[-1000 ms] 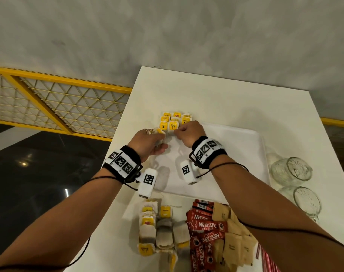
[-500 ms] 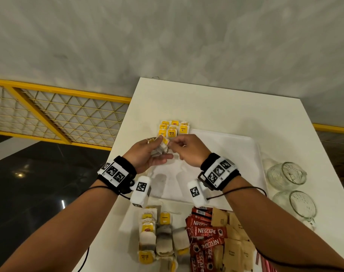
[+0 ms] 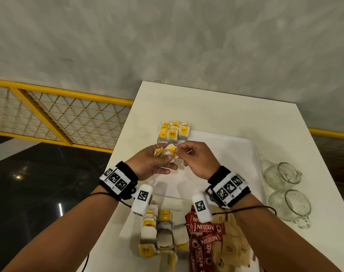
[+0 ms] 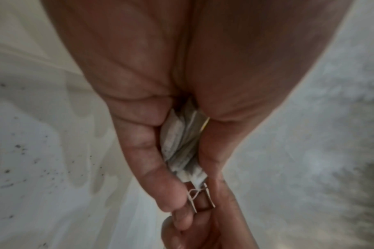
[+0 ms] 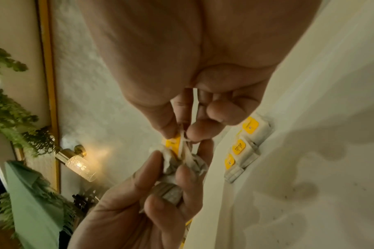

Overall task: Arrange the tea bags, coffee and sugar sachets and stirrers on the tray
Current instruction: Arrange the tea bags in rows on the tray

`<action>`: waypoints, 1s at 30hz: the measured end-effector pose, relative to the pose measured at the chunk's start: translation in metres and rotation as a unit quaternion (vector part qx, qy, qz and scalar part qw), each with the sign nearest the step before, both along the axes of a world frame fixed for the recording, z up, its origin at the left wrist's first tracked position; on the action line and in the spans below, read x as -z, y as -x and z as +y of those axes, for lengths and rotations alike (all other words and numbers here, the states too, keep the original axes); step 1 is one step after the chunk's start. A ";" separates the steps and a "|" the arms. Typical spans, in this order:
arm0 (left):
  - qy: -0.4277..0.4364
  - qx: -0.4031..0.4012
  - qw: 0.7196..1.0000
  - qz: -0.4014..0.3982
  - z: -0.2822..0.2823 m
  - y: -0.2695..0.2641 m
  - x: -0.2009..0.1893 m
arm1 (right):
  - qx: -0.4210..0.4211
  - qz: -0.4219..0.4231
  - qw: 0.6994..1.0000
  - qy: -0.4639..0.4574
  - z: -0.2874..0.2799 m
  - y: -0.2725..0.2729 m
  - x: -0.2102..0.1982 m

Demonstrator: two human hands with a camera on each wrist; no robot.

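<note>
A: What are the hands doing on my screen?

B: I see my left hand (image 3: 151,163) above the near left part of the white tray (image 3: 235,160), fingers curled round a small bundle of tea bags (image 3: 168,154). My right hand (image 3: 198,160) meets it and pinches the yellow tag of the top bag between thumb and forefinger.

A: And the rest of the tea bags?

B: One group of arranged tea bags (image 3: 174,133) lies in neat rows at the far left corner of the tray. A loose pile of tea bags (image 3: 161,234) is on the table (image 3: 216,107) in front of the tray, beside red coffee sachets (image 3: 205,238) and brown sugar sachets (image 3: 231,244). Two glass mugs (image 3: 284,185) lie on their sides to the right of the tray
</note>
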State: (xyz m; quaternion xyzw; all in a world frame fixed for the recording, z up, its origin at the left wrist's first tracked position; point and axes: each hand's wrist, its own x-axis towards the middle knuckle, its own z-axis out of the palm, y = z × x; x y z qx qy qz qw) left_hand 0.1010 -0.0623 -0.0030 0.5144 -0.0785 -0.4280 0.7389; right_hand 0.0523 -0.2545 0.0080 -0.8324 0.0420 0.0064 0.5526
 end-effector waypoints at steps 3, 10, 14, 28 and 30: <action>-0.002 -0.001 1.000 -0.006 0.000 0.005 0.003 | 0.008 -0.009 1.000 -0.011 -0.005 0.003 -0.004; 0.001 0.015 1.000 -0.022 -0.004 0.012 0.001 | -0.003 -0.005 0.999 0.052 -0.005 0.008 -0.003; 0.013 0.026 0.999 -0.018 -0.004 0.014 0.001 | -0.003 -0.016 0.998 0.064 -0.004 0.009 -0.007; -0.037 -0.006 0.999 -0.025 -0.009 0.021 0.007 | -0.004 -0.043 0.987 0.152 -0.018 0.019 -0.014; -0.045 -0.008 0.999 -0.027 -0.011 0.022 0.005 | -0.001 -0.035 0.990 0.137 -0.018 0.021 -0.016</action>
